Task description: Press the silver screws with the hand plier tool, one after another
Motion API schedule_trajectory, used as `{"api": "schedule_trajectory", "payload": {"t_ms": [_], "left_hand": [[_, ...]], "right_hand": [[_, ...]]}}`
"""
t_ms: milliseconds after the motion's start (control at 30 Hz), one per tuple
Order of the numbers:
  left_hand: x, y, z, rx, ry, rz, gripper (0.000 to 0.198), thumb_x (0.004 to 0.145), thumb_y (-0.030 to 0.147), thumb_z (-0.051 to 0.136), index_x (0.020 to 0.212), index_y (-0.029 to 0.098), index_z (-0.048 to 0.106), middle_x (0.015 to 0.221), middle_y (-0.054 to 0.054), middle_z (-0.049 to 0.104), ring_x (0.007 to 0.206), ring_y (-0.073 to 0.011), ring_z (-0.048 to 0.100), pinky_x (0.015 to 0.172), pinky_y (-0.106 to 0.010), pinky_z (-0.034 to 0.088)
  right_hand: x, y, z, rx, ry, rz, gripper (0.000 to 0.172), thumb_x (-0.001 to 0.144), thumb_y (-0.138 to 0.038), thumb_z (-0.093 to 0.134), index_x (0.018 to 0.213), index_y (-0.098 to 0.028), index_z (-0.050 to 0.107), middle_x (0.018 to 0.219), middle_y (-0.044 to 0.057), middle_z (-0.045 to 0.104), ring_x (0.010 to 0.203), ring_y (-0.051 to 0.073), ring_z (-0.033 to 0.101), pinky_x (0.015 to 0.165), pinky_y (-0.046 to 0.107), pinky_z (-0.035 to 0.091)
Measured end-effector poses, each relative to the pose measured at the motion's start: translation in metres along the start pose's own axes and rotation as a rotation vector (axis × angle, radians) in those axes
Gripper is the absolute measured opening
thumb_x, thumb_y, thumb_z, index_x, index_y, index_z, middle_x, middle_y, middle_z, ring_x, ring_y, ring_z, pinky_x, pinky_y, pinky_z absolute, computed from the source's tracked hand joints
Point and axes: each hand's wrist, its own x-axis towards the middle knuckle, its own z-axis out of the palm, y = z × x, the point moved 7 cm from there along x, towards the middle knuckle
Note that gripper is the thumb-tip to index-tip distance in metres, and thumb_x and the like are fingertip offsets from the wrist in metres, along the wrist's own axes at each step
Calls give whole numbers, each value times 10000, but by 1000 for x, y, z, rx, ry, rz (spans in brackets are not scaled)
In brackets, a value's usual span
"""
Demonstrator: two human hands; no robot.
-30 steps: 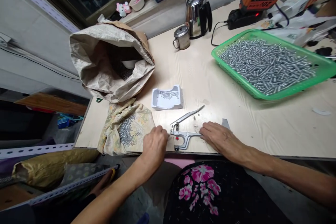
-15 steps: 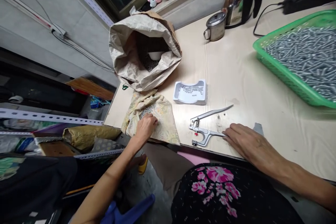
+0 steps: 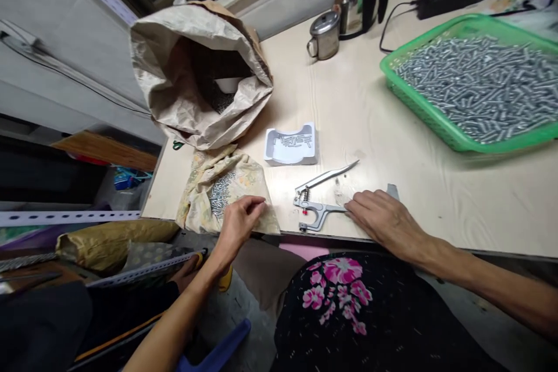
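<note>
My left hand (image 3: 240, 220) is pinched shut above the near edge of a patterned cloth (image 3: 249, 179). Whatever its fingertips hold is too small to make out. A pile of small metal screw-like pieces (image 3: 221, 193) lies on the cloth, just beyond that hand. Grey snap-fastener pliers (image 3: 325, 209) with a spring and a red tip rest on the table, jaws apart and facing left. My right hand (image 3: 386, 218) is closed over the end of their lower handle. Behind the pliers, a small white tray (image 3: 285, 155) holds several short metal pins.
At the back left stands an open paper sack (image 3: 174, 87) with a white scoop (image 3: 227, 85) inside. A green basket (image 3: 429, 109) full of metal pins sits to the right. A metal cup (image 3: 325, 38) and a kettle (image 3: 354, 0) stand at the back.
My left hand has lifted off the pile and moved right, fingertips together, uncovering more metal pieces. My right hand stays on the pliers' handle. The camera view has swung to the right.
</note>
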Motion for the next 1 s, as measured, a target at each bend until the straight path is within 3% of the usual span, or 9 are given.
{"api": "schedule_trajectory", "payload": {"t_ms": [133,267,433,600,867,933,1000], "left_hand": [[-17,20,56,-454,-214,-252,321,729,426,730,848,129,742,680,-36,701,568,-129,579,551,-234,437],[-19,26,84,-583,-193,-329,354,650,446,785,767,116,730,676,-41,699,602,-116,581,592,-221,436],[-15,23,86,-508,-185,-347,361,631,448,786,743,110,723,660,-38,687,589,-108,557,582,-222,412],[-11,23,86,-375,-289,-331,376,647,479,738,721,111,714,600,-17,638,552,-105,508,546,-229,367],[-7,19,92,-223,-361,-297,391,675,509,672,679,119,697,601,-28,609,573,-127,496,536,-240,358],[-7,19,93,-225,-359,-302,401,671,521,670,686,121,698,603,-26,604,572,-127,490,530,-238,354],[-8,19,93,-229,-357,-308,404,663,524,673,700,122,702,612,-26,608,577,-128,493,532,-238,357]], "right_hand": [[0,-5,-7,-67,45,-28,220,933,-69,467,774,-168,581,725,26,530,701,179,430,677,331,294],[0,-5,-8,-71,65,-30,242,930,-61,465,746,-174,574,712,26,531,694,177,404,678,328,280],[1,-2,-5,-54,61,-12,250,923,-52,465,727,-176,558,710,25,526,698,175,404,675,327,277],[1,1,-3,-6,38,13,239,913,-40,461,737,-175,552,723,25,526,693,173,402,672,325,280],[-1,10,9,115,-105,81,199,948,-124,429,821,-194,565,804,45,583,756,191,466,704,340,309],[2,15,7,114,-151,75,150,972,-259,463,939,-196,595,931,74,625,852,223,517,750,362,357],[6,25,3,81,-164,66,360,939,-447,535,1169,-172,569,1213,151,596,1071,297,523,853,423,399]]}}
